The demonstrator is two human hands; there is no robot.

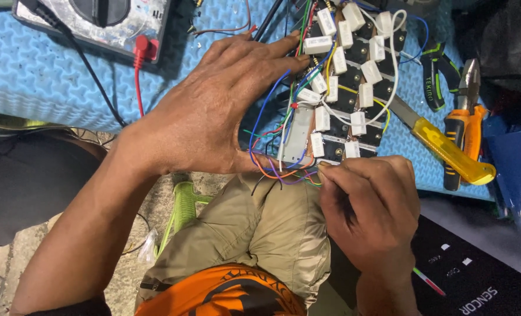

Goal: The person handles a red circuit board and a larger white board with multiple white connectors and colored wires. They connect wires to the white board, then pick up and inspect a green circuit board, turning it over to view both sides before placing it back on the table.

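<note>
Circuit board point(342, 88) lies on blue foam mat point(32, 70). Left hand point(213, 111) spread flat, fingers open, pressing board's left edge and wires point(272, 164). Right hand point(368, 205) at board's near edge, fingers pinched shut on wires. Yellow-handled knife point(447, 149) right of board.

Setting: informal electronics repair workshop, worked at floor level. Evidence: multimeter point(93, 20) with red and black leads on a blue foam mat point(32, 76); circuit board point(345, 82) carrying white block components and loose coloured wires; yellow-handled screwdriver point(447, 149); orange-gripped pliers point(468, 111) and green-handled cutters point(436, 73) alongside; bare rough concrete floor point(131, 257) beneath the seated person's knee.
</note>
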